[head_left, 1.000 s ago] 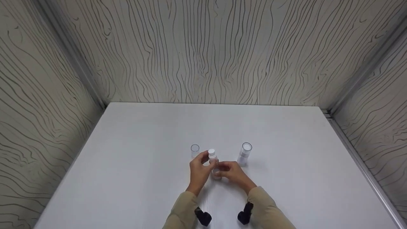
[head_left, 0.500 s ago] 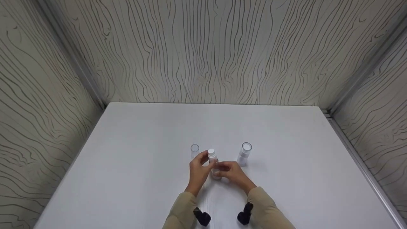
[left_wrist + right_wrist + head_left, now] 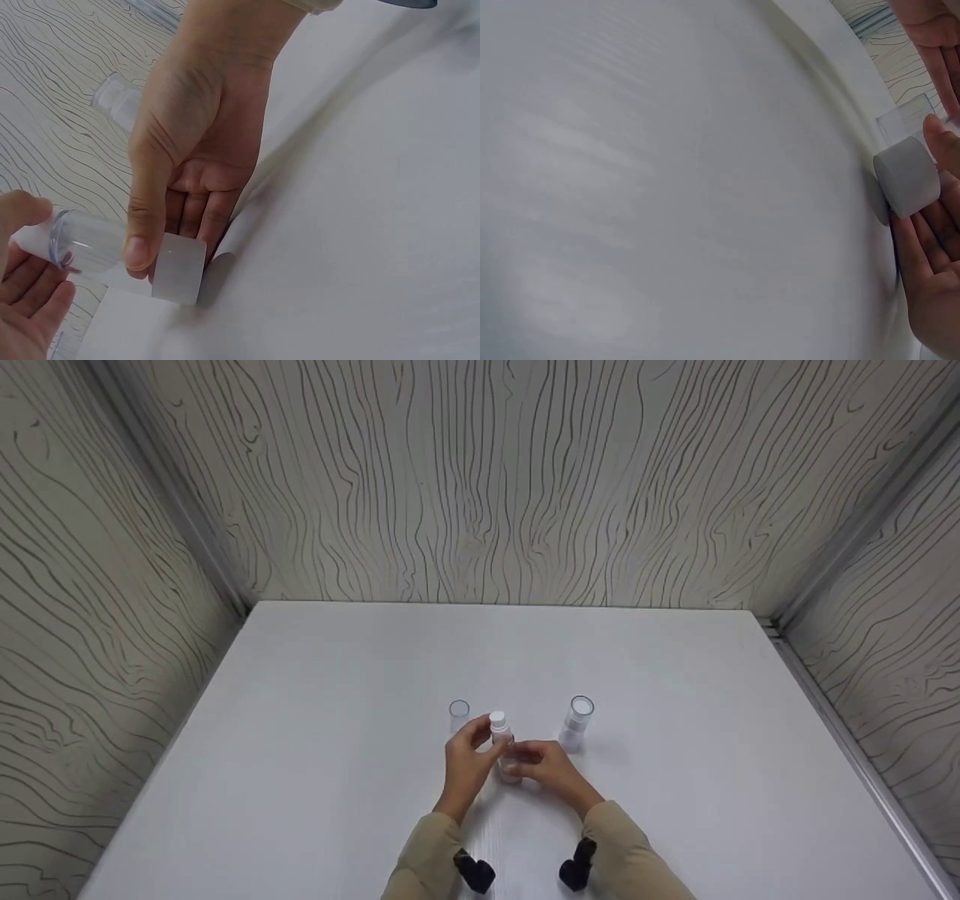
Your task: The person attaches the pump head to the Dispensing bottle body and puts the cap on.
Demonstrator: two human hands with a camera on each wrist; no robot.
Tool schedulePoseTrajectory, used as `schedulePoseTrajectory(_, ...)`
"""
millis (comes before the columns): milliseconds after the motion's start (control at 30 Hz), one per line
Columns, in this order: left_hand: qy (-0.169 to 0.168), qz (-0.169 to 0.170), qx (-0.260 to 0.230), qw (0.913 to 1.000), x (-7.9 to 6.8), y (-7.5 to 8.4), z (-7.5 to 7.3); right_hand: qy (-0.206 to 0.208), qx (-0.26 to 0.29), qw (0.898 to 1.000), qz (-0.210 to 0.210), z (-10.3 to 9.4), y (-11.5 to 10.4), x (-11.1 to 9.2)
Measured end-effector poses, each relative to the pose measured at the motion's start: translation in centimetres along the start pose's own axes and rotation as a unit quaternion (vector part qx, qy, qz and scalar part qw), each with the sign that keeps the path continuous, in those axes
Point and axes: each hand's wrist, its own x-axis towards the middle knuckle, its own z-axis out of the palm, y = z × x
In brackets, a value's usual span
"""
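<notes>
A small white bottle with a white cap [image 3: 498, 719] stands upright at the mouth of a clear tube [image 3: 101, 244] with a frosted base [image 3: 178, 270]. With thumb and fingers, my left hand [image 3: 466, 766] holds the bottle near the tube's rim; that hand is partly visible at the left edge of the left wrist view. Lower down, my right hand [image 3: 551, 769] grips the tube close to its base, also seen in the right wrist view, where the base [image 3: 907, 178] faces the camera. Fingers hide the join, so how far the bottle sits inside cannot be told.
An open clear tube [image 3: 460, 722] stands just beyond my left hand. Beyond the right hand is another clear tube [image 3: 576, 724] with something white inside. All rest on a white table [image 3: 337, 697] walled by wood-grain panels [image 3: 480, 480].
My left hand and the bottle's capped top have shifted very slightly to the left. Both hands keep their grip; the two standing tubes stay put.
</notes>
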Motion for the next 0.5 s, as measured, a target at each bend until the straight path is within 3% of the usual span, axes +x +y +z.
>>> schedulePoseTrajectory(200, -0.011, -0.014, -0.004, 0.9998, -0.17, 0.18, -0.42, 0.006, -0.021, 1.000, -0.009, 0.05, 0.03, 0.04)
schedulePoseTrajectory(500, 0.005, -0.004, 0.009, 0.9999, -0.11, -0.05, -1.02, 0.008, -0.020, 1.000, -0.007, 0.07, -0.05, -0.01)
